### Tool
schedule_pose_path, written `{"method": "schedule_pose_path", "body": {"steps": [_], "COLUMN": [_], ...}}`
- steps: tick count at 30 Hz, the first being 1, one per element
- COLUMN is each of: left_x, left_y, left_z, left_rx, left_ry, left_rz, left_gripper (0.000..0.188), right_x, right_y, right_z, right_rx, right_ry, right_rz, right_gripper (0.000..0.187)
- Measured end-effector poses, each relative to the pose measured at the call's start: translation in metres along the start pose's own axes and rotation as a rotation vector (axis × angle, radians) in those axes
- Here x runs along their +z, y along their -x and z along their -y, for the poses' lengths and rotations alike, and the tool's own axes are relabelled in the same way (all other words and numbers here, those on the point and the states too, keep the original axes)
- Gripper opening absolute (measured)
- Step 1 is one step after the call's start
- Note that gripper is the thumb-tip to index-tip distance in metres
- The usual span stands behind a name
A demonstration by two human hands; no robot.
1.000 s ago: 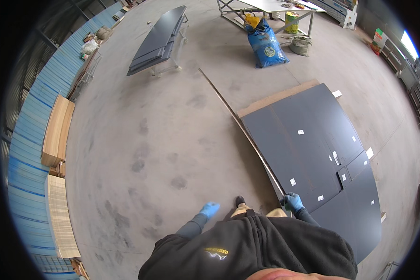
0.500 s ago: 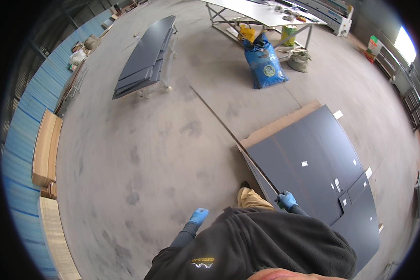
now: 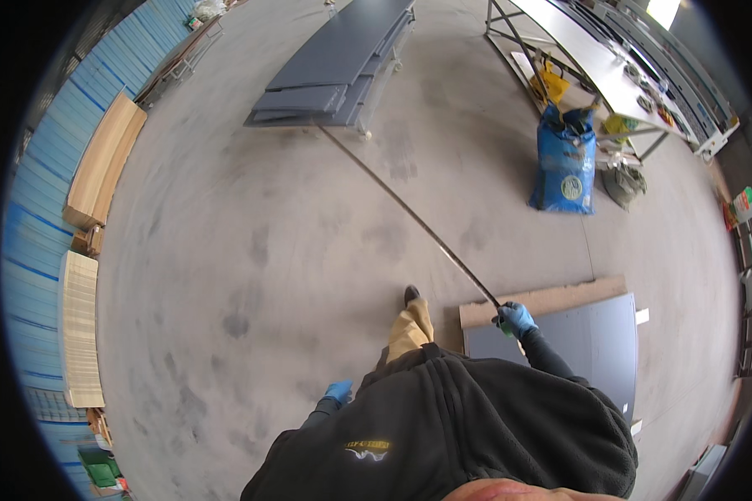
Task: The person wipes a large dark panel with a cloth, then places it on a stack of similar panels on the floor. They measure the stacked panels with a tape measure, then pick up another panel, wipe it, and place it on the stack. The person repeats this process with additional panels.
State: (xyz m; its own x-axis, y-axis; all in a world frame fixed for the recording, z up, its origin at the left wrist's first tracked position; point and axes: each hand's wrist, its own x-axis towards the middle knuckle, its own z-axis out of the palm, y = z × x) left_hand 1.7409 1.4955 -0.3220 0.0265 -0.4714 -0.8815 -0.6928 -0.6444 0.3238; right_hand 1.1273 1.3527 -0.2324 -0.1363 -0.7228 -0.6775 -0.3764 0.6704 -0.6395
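Observation:
My right hand (image 3: 516,319), in a blue glove, is closed round the near end of a long, thin, dark rod (image 3: 418,220). The rod slants away to the far left, and its far tip appears near the end of a stack of grey panels. Something small and green shows at the grip; I cannot make out what it is. By my left side hangs my left hand (image 3: 338,391), also blue-gloved, with its fingers curled and nothing seen in them. Below my right arm lie flat grey panels (image 3: 593,342) over a brown sheet (image 3: 551,296).
Ahead stands the wheeled rack of grey panels (image 3: 330,50). A blue sack (image 3: 564,163) and a grey sack (image 3: 623,184) stand by a white-topped table (image 3: 576,37). Stacked boards (image 3: 104,163) line the blue wall at left. My foot (image 3: 412,294) is on the concrete floor.
I have stepped forward, so the panel rack and sacks look nearer and the floor panels have slid back under my right arm. The rod has stayed in my right hand.

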Motion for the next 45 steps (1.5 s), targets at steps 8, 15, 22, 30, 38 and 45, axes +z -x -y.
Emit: {"method": "schedule_pose_path", "body": {"steps": [8, 15, 22, 30, 38, 45], "left_x": [-0.187, -0.32, -0.364, -0.382, -0.484, -0.627], "left_y": [-0.145, -0.237, -0.297, -0.329, -0.435, -0.495], "left_z": [-0.244, -0.466, -0.535, -0.584, -0.669, -0.752], "left_rx": [0.079, 0.339, 0.043, -0.238, -0.406, -0.094], "left_ry": [0.2, 0.575, 0.487, 0.974, 1.014, 1.027], "left_rz": [-0.164, -0.273, -0.197, -0.223, -0.193, -0.277], "left_gripper": [0.025, 0.025, 0.028, 0.037, 0.037, 0.044], "right_x": [-0.025, -0.065, -0.133, -0.148, -0.088, -0.073], "right_y": [-0.152, -0.302, -0.471, -0.665, -0.831, -0.9], "right_z": [0.149, 0.27, 0.462, 0.666, 0.817, 0.898], "right_rx": [0.069, -0.258, -0.086, -0.148, -0.112, -0.027], "right_ry": [-0.212, -0.076, -0.115, 0.216, 0.402, 0.433], "right_rz": [0.017, 0.112, 0.167, 0.161, 0.146, 0.131], "right_gripper": [0.021, 0.016, 0.022, 0.026, 0.028, 0.031]}}
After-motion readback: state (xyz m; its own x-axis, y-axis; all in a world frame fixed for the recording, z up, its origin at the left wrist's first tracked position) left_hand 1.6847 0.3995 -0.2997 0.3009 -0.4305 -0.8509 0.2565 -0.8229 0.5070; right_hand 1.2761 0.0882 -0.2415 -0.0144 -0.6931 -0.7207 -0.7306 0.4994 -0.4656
